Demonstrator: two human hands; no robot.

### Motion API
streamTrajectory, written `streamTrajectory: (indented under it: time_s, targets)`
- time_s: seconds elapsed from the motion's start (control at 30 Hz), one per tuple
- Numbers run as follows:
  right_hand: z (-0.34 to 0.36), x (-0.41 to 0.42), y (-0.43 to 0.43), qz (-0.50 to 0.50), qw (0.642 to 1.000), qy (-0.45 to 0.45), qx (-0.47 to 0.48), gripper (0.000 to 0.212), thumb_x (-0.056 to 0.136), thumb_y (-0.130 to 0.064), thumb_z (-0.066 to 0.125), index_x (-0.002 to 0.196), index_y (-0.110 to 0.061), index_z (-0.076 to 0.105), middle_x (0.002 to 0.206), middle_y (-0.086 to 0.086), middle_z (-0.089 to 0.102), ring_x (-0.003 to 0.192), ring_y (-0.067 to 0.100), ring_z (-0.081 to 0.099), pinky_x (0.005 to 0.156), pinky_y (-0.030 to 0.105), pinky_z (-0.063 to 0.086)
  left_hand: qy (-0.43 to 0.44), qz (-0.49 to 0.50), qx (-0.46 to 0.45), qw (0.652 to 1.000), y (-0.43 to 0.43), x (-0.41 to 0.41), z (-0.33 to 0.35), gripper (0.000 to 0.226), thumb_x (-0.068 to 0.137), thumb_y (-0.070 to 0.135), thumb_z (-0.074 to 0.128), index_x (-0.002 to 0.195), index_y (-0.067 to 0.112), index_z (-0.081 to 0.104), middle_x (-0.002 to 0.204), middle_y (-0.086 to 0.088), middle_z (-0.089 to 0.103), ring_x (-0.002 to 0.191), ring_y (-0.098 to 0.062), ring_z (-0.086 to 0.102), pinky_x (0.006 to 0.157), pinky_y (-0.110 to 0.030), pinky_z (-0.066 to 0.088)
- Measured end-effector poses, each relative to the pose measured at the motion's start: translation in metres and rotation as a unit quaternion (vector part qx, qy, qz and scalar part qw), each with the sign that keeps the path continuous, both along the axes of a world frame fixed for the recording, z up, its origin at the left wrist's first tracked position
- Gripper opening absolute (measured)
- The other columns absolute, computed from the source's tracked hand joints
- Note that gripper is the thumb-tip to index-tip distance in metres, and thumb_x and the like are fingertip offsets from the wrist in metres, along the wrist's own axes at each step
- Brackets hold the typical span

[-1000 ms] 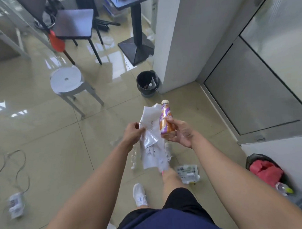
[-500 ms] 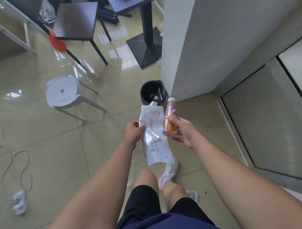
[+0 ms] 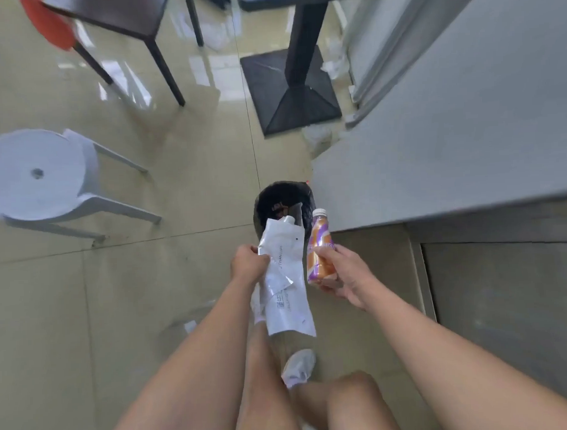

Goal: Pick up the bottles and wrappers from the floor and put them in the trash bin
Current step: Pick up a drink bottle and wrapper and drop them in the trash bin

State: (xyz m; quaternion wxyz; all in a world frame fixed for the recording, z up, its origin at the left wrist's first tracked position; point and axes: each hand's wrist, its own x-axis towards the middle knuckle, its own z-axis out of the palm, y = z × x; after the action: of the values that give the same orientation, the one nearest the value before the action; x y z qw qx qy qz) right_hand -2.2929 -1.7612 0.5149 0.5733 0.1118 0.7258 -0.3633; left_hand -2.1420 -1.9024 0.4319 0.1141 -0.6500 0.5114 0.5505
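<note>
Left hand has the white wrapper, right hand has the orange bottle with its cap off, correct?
Not quite: in the head view the orange bottle has its white cap on. The left hand holds the white wrapper, the right hand the bottle.

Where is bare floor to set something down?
Bare tiles: between the white stool and the trash bin, and left of the left hand gripping the wrapper. Crowded: papers around the table base; the right hand holds a bottle near the bin.
</note>
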Motion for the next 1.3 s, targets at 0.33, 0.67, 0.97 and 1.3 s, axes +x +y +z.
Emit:
streamTrajectory:
  time_s: [0.33, 0.67, 0.97, 1.3]
  targets:
    - [-0.205, -0.044, -0.088, 0.198, 0.961, 0.178, 0.081, 0.070, 0.086, -0.042, 0.071, 0.141, -0.027, 0.030, 0.112, -0.002, 0.059, 0.081, 0.006, 0.061, 0.061, 0.024, 0.044, -0.043, 0.044, 0.063, 0.996, -0.069, -0.077, -0.212, 0.016, 0.082, 0.009, 0.068, 0.068, 0.009, 0.061, 0.072, -0.011, 0.063, 0.064, -0.026, 0.060, 0.069, -0.039, 0.061]
    - [-0.329, -0.089, -0.125, 0.127, 0.960, 0.226, 0.105, 0.040, 0.091, -0.031, 0.068, 0.112, -0.022, 0.035, 0.101, 0.002, 0.056, 0.073, 0.013, 0.058, 0.032, 0.009, 0.034, -0.017, 0.326, 0.156, 0.932, -0.087, -0.113, -0.328, 0.031, 0.081, -0.001, 0.079, 0.108, -0.001, 0.065, 0.097, -0.017, 0.072, 0.082, -0.030, 0.076, 0.050, -0.033, 0.062]
    - [-0.335, -0.104, -0.135, 0.141, 0.960, 0.197, 0.143, 0.046, 0.097, -0.039, 0.058, 0.137, -0.025, 0.039, 0.115, 0.001, 0.059, 0.091, 0.015, 0.059, 0.085, 0.040, 0.059, -0.007, 0.305, 0.131, 0.943, -0.080, -0.098, -0.317, 0.031, 0.089, 0.010, 0.056, 0.065, 0.013, 0.036, 0.054, -0.007, 0.039, 0.046, -0.022, 0.036, 0.047, -0.026, 0.034]
    - [-0.217, -0.065, -0.128, 0.331, 0.907, 0.240, 0.102, 0.053, 0.099, -0.028, 0.051, 0.149, -0.020, 0.036, 0.130, 0.008, 0.060, 0.100, 0.024, 0.061, 0.064, 0.027, 0.040, 0.025, 0.113, 0.069, 0.991, -0.060, -0.044, -0.204, 0.016, 0.096, 0.028, 0.056, 0.093, 0.013, 0.058, 0.093, -0.012, 0.064, 0.085, -0.029, 0.061, 0.086, -0.041, 0.055]
